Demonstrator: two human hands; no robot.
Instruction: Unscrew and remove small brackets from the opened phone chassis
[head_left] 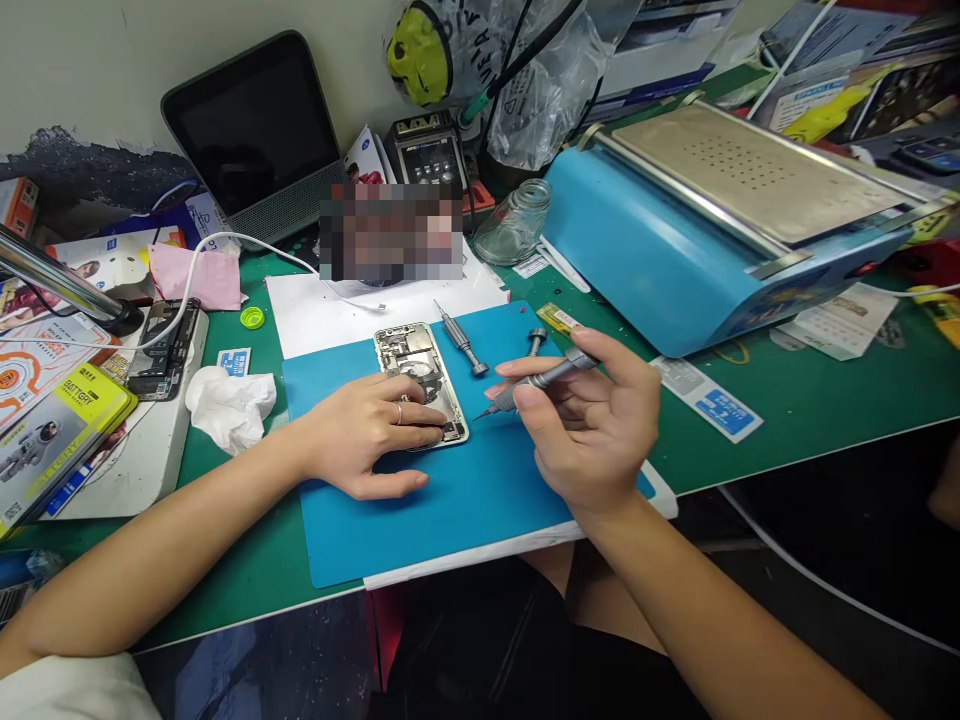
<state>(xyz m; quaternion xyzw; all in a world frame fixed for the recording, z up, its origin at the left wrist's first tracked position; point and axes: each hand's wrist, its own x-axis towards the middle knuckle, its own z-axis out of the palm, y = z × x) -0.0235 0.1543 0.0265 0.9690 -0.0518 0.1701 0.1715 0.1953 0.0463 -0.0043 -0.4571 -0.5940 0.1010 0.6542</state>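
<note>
Bench seen from the head camera, every place given relative to the opened phone [416,365].

Far left of the phone I see a second handset [165,345] on a white block, and nearer it a crumpled tissue [229,405].

The left hand [367,430] lies palm down with its fingers loosely spread over the phone's near end, holding it flat. It grips nothing.

The phone itself lies face-open on the blue mat [450,500], with its metal frame and inner parts exposed.

Just right of the phone a spare driver [461,340] lies loose, and a short stubby bit [537,340] stands beyond that.

The right hand [592,430] pinches a screwdriver [547,378] between thumb and fingertips. Its tip points at the phone's right edge and is near it but not touching.

Far right of the phone stands a blue machine [675,240] with a perforated plate.

My reading of the stage is that the cover is already off and the interior is reachable. The driver is not yet seated on any screw, and I cannot tell which screws are out.
</note>
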